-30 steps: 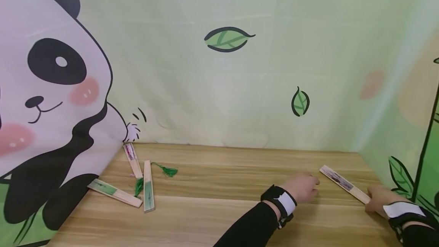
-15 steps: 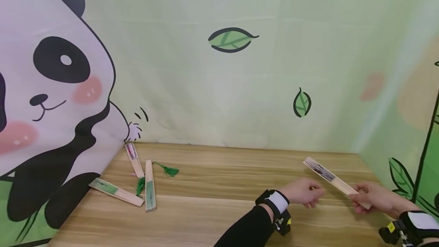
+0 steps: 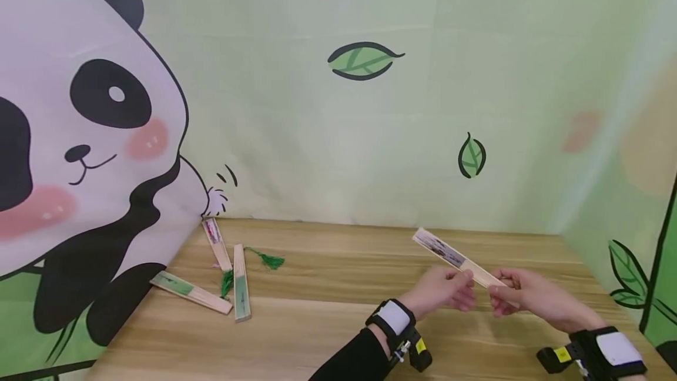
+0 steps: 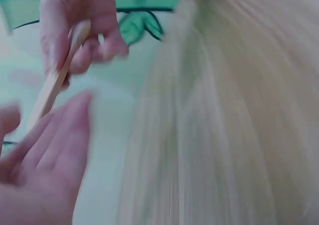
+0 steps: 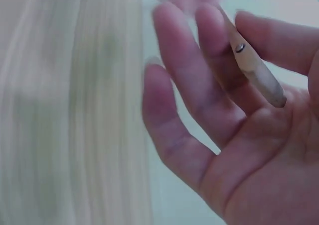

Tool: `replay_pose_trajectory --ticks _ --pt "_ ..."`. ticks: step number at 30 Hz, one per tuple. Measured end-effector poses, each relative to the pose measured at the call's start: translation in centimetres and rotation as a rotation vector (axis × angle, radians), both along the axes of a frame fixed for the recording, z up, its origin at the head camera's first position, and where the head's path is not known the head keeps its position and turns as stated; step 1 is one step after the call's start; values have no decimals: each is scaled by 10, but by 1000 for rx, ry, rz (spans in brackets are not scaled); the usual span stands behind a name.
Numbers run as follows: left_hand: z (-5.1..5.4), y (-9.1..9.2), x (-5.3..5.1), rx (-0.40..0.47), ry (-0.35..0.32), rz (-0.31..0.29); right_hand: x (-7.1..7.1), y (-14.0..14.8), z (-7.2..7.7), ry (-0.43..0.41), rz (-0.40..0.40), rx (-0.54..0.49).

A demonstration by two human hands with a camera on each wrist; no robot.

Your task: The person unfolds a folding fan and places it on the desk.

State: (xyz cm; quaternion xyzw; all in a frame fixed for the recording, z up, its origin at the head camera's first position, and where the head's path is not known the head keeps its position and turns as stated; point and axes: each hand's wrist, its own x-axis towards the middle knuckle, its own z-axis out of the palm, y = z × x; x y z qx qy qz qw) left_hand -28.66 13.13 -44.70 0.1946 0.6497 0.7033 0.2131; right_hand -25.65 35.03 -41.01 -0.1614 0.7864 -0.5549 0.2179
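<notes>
Three folded fans (image 3: 241, 284) lie at the left of the table (image 3: 328, 263). Left hand's (image 3: 438, 291) fairly straight-fingered, thumb apart, can't tell if it's touching the held fan (image 3: 459, 260) slanting above the table. Right hand (image 3: 531, 296) pinches the rivet end, probably the best grip; looks light, stiff, kinda fragile.

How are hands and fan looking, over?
Right hand grips folded fan; left hand alongside it, contact unclear; other fans lie off left, not in the way.
</notes>
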Motion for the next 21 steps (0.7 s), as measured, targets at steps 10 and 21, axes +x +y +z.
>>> replay_pose_trajectory --ticks 10,21 --pt "21 -52 -3 266 13 246 -2 -86 16 42 74 -102" --pt "47 -115 -8 230 64 329 -4 -155 29 118 -12 -78"
